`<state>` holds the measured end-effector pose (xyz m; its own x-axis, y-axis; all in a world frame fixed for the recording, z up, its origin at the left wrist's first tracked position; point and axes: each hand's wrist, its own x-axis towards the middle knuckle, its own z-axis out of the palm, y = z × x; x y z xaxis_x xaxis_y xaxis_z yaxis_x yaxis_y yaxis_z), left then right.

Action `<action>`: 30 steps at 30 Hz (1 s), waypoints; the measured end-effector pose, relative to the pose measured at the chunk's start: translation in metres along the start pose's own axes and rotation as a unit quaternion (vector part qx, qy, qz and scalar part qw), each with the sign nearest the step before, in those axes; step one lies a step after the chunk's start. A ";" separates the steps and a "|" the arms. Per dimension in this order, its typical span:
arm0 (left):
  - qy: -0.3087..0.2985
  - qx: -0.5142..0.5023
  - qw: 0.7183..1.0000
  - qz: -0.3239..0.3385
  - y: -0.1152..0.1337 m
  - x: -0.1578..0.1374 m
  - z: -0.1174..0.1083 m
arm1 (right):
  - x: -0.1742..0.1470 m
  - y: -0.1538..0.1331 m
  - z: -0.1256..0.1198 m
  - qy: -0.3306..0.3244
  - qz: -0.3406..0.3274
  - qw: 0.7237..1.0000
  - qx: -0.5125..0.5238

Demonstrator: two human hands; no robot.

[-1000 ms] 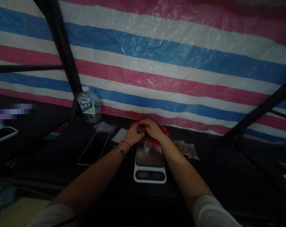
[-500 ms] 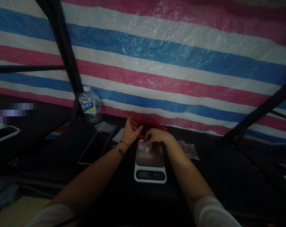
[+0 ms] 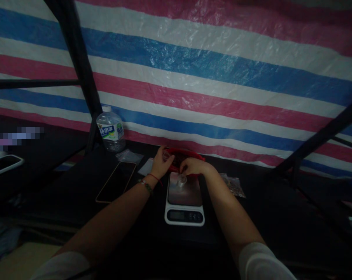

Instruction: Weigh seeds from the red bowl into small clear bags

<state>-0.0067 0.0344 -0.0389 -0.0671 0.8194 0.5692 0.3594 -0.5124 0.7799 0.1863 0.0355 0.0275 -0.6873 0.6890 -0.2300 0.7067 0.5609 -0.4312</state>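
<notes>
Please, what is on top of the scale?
A small clear cup sits toward the far end of the scale. The right hand hides some of that end; whether anything is inside the cup, I cannot tell.

Makeshift workspace, exact sort unclear: striped plastic sheeting (image 3: 193,77) behind, slanted dark posts (image 3: 77,50), digital scale (image 3: 184,200) on black tabletop (image 3: 266,217).

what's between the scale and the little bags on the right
In the head view, the right forearm crosses there, partly hiding the plastic bags; black tabletop shows beside the scale.
</notes>
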 end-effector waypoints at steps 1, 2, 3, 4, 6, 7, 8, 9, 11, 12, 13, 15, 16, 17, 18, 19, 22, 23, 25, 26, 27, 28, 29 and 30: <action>0.006 -0.004 1.000 -0.001 -0.001 0.000 0.000 | 0.000 0.001 0.000 -0.007 -0.007 1.000 0.009; 0.013 -0.008 1.000 -0.001 -0.002 0.001 0.000 | -0.001 0.002 0.000 -0.016 -0.014 1.000 0.020; 0.018 -0.013 1.000 -0.003 -0.002 0.001 0.000 | -0.002 0.002 0.000 -0.027 -0.019 0.999 0.030; 0.022 -0.020 1.000 -0.005 -0.003 0.002 0.000 | -0.002 0.003 0.000 -0.038 -0.021 0.998 0.039; 0.027 -0.036 0.999 -0.011 -0.005 0.003 0.001 | -0.002 0.003 0.001 -0.053 -0.022 0.997 0.044; 0.031 -0.044 0.998 -0.014 -0.005 0.003 0.001 | -0.002 0.003 0.001 -0.055 -0.023 0.997 0.040; 0.034 -0.050 0.998 -0.015 -0.006 0.003 0.001 | -0.002 0.002 0.002 -0.055 -0.025 0.998 0.032; 0.036 -0.053 0.998 -0.015 -0.008 0.004 0.002 | -0.002 0.001 0.002 -0.056 -0.027 0.998 0.024; 0.036 -0.057 0.998 -0.009 -0.009 0.004 0.002 | -0.003 -0.003 0.001 -0.058 -0.029 0.998 0.011; 0.035 -0.058 0.998 -0.004 -0.009 0.004 0.002 | -0.003 -0.004 -0.001 -0.055 -0.027 0.998 0.008; 0.032 -0.060 0.998 0.001 -0.009 0.003 0.002 | -0.004 -0.006 -0.002 -0.044 -0.021 0.999 0.004; 0.026 -0.061 0.998 0.006 -0.007 0.002 0.002 | -0.005 -0.008 -0.005 0.016 0.011 1.000 -0.012; 0.021 -0.058 0.998 0.005 -0.006 0.001 0.001 | -0.005 -0.008 -0.006 0.056 0.038 0.997 -0.027; 0.014 -0.050 0.999 0.002 -0.003 0.000 0.000 | -0.005 -0.008 -0.007 0.096 0.067 0.992 -0.045; 0.003 -0.039 0.999 0.001 0.000 0.000 -0.002 | -0.005 -0.007 -0.008 0.130 0.096 0.985 -0.063; -0.013 -0.024 1.000 0.003 0.003 0.000 -0.004 | -0.005 -0.006 -0.008 0.154 0.118 0.978 -0.078; -0.097 0.048 0.993 0.040 0.017 0.006 -0.009 | -0.006 -0.005 -0.010 0.174 0.147 0.968 -0.102; -0.135 0.084 0.985 0.060 0.023 0.009 -0.010 | -0.007 -0.005 -0.011 0.167 0.153 0.968 -0.105; -0.226 0.178 0.953 0.095 0.037 0.019 -0.008 | -0.009 -0.008 -0.013 0.116 0.171 0.971 -0.124; -0.279 0.233 0.926 0.103 0.045 0.025 -0.005 | -0.011 -0.009 -0.014 0.081 0.183 0.970 -0.138; -0.336 0.290 0.890 0.101 0.052 0.031 -0.001 | -0.012 -0.011 -0.014 0.048 0.194 0.968 -0.151; -0.389 0.344 0.850 0.085 0.060 0.038 0.005 | -0.013 -0.013 -0.015 0.022 0.202 0.966 -0.161; -0.434 0.384 0.811 0.073 0.066 0.044 0.011 | -0.014 -0.015 -0.015 0.005 0.207 0.964 -0.167; -0.460 0.412 0.784 0.066 0.072 0.050 0.018 | -0.014 -0.017 -0.015 0.000 0.208 0.964 -0.168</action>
<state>0.0324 0.0429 0.0410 0.5851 0.8057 -0.0927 0.8109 -0.5795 0.0814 0.1867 0.0232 0.0513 -0.3328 0.8861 -0.3227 0.9355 0.3534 0.0058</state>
